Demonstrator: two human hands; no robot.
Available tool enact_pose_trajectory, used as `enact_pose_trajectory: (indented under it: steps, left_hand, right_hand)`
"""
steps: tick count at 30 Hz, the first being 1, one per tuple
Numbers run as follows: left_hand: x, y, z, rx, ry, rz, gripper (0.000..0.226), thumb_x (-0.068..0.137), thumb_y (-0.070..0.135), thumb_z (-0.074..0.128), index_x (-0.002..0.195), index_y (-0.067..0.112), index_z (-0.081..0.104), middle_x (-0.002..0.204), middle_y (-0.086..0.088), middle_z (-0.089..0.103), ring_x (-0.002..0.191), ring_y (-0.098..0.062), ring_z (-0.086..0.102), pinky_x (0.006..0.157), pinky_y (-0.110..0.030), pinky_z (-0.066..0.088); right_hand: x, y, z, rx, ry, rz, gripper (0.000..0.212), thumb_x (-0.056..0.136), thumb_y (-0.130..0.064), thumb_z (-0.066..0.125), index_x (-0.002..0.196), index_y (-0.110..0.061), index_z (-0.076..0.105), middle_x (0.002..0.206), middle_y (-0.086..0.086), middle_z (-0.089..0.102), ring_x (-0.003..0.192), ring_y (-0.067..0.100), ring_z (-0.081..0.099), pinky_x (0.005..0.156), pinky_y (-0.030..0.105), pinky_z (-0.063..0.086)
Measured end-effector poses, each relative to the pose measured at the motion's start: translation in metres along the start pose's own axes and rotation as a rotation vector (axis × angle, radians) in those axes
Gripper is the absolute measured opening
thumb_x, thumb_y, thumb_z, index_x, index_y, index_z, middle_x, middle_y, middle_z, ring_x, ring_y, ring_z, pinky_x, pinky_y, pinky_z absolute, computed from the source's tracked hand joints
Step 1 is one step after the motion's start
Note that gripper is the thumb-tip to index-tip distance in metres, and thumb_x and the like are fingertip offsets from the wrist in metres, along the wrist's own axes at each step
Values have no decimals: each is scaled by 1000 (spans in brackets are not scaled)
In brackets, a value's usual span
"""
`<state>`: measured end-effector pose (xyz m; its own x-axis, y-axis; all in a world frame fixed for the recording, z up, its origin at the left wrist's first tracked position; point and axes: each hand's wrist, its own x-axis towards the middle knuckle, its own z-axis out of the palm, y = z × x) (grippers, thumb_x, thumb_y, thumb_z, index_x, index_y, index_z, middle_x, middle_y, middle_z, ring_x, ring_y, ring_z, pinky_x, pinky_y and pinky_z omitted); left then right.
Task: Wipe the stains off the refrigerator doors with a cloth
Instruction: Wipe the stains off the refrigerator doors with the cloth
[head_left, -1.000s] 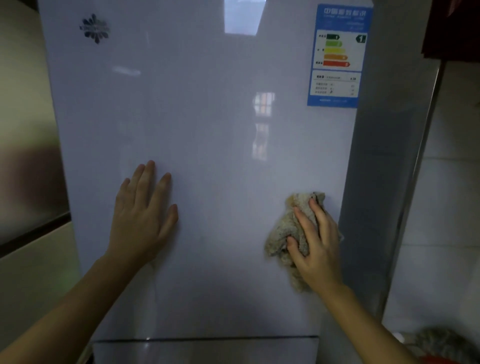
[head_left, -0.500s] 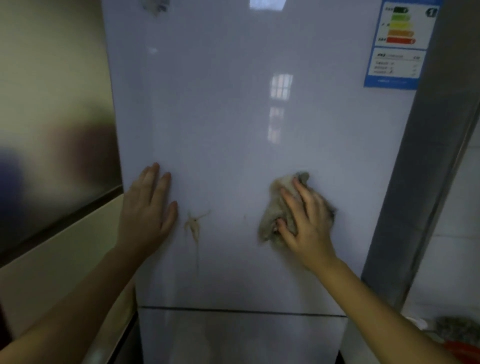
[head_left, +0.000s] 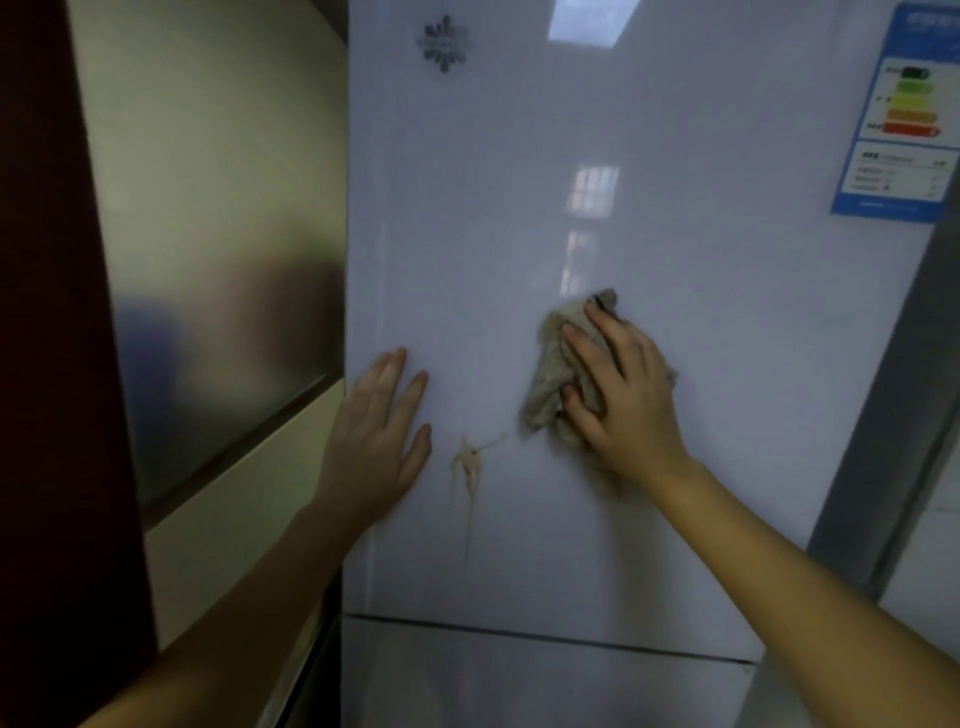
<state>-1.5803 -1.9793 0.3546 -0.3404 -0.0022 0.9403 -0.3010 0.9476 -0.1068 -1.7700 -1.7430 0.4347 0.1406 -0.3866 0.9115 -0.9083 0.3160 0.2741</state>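
From the head camera, the right hand (head_left: 621, 387) presses a crumpled beige terry cloth (head_left: 550, 382) flat against the glossy white upper refrigerator door (head_left: 675, 291), fingers spread over the wad and the thumb tucked under its lower edge, so the cloth is pinned between palm and door. The left hand (head_left: 376, 441) lies open and flat on the same door, holding nothing, well to the left of the cloth. Between the two hands, just below and left of the grip, a pale yellowish splash stain (head_left: 470, 462) runs down in a thin drip. Further below the grip lies the dark seam to the lower door (head_left: 519, 686); far up and right sits a blue energy label (head_left: 898, 140). The cloth looks soft, light and limp; it will likely bunch, so a broad palm press over its middle suits it better than a fingertip pinch. The door looks slick.
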Motion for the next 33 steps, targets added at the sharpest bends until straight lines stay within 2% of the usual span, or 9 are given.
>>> enact_pose_trajectory:
  steps: [2, 5, 8, 11, 17, 19, 26, 28, 33]
  left_hand:
    - [0, 0, -1, 7, -11, -6, 57, 98, 32, 51, 148, 6, 45, 160, -21, 35, 147, -37, 35, 117, -49, 34]
    - [0, 2, -2, -1, -37, -26, 59, 98, 34, 50, 150, 7, 43, 161, -20, 33, 149, -36, 32, 118, -49, 33]
    - [0, 2, -4, -15, -39, -16, 59, 98, 35, 49, 150, 7, 43, 161, -20, 33, 149, -36, 31, 119, -50, 33]
    - [0, 0, -7, -9, -4, -7, 57, 98, 33, 50, 148, 6, 46, 159, -21, 36, 147, -37, 35, 117, -50, 36]
    - [0, -10, -5, -3, -4, -25, 56, 99, 33, 50, 148, 6, 46, 160, -19, 36, 148, -35, 36, 116, -51, 39]
    - [-1, -11, -4, -3, -3, -27, 57, 98, 33, 51, 148, 6, 46, 160, -20, 36, 148, -35, 36, 115, -51, 39]
    - [-3, -9, -6, -8, -28, -26, 58, 99, 35, 49, 150, 8, 45, 162, -19, 32, 151, -35, 31, 118, -52, 35]
    - [-4, -7, -5, 0, -33, -18, 57, 99, 35, 49, 149, 8, 45, 162, -19, 32, 151, -35, 29, 119, -51, 33]
    - [-18, -5, 0, 8, -37, 8, 54, 99, 33, 50, 146, 7, 50, 160, -19, 36, 150, -37, 33, 119, -52, 34]
  right_hand:
    - [-2, -7, 4, 0, -16, -5, 59, 92, -27, 66, 147, -12, 51, 157, 15, 42, 137, 39, 44, 121, 42, 28]
    - [-23, -15, 14, -18, -144, -215, 58, 91, -26, 69, 145, -10, 55, 155, 17, 46, 130, 44, 52, 112, 53, 42]
    - [-34, -14, 16, -22, -256, -329, 56, 93, -28, 66, 145, -12, 55, 156, 15, 46, 131, 41, 53, 108, 53, 45]
    - [-14, -12, 10, -22, -204, -290, 58, 91, -27, 67, 146, -11, 54, 156, 16, 46, 132, 39, 50, 110, 48, 43]
    - [33, -24, 12, 24, -3, -56, 56, 92, -25, 68, 144, -10, 56, 156, 15, 45, 136, 38, 46, 116, 44, 35]
    - [28, -35, 20, 41, -16, -79, 56, 91, -26, 68, 143, -10, 57, 155, 16, 46, 134, 39, 48, 116, 44, 35]
    - [-40, -40, 36, 54, -285, -443, 48, 98, -30, 62, 142, -12, 58, 154, 14, 49, 131, 38, 55, 109, 50, 45]
    - [-41, -34, 33, 38, -295, -440, 49, 100, -34, 59, 144, -13, 56, 155, 13, 48, 133, 37, 53, 110, 47, 44]
    - [-28, -40, 32, 40, -139, -215, 51, 96, -30, 63, 143, -11, 57, 153, 14, 49, 134, 36, 51, 113, 45, 40]
